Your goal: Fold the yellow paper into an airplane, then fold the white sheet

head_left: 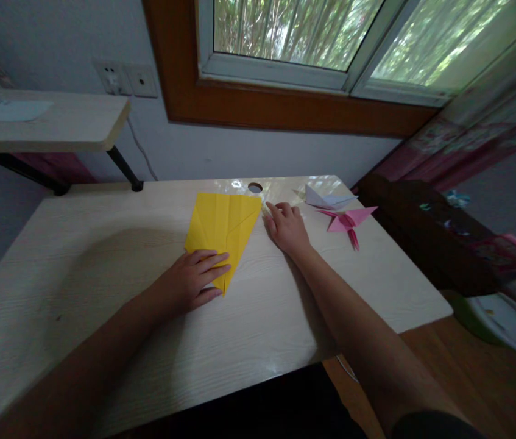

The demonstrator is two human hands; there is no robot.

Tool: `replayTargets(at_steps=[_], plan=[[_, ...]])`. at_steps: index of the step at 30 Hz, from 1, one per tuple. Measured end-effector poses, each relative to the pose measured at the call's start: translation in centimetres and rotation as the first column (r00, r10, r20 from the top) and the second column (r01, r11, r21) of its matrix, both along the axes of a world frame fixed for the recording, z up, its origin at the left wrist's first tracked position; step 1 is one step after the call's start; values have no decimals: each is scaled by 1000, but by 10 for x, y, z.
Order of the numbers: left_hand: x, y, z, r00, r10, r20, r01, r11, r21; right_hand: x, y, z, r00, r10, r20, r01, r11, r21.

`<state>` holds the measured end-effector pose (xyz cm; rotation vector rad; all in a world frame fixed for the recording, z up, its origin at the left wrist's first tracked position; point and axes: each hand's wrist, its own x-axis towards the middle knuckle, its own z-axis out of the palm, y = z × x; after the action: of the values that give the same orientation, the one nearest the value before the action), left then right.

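A yellow sheet of paper (pixel 221 225), folded into a kite-like shape with its point toward me, lies flat on the pale wooden desk (pixel 102 274). My left hand (pixel 191 280) presses flat on its near corner, fingers spread over the fold. Just off the paper's far right corner, my right hand (pixel 287 228) rests on the desk, fingertips near the paper's edge, holding nothing.
A pink folded paper figure (pixel 348 221) and a white folded one (pixel 326 199) lie at the desk's far right. A round cable hole (pixel 254 187) sits at the back edge. A raised shelf (pixel 47 125) stands left; dark furniture (pixel 426 231) and a bowl (pixel 504 320) are to the right.
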<state>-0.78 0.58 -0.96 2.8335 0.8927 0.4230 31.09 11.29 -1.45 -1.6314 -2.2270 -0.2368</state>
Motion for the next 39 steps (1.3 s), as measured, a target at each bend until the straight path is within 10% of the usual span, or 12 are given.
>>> replayTargets(at_steps=[13,39], plan=[[3,-2,0,1000,15,-18,-15,1000,18,-48,-90,8,861,493,-129,-502,863,-53],[-6,-3,17,983,-185,6,185,979,-89,-54,-91,7,922,377,-84,-386,910,-153]])
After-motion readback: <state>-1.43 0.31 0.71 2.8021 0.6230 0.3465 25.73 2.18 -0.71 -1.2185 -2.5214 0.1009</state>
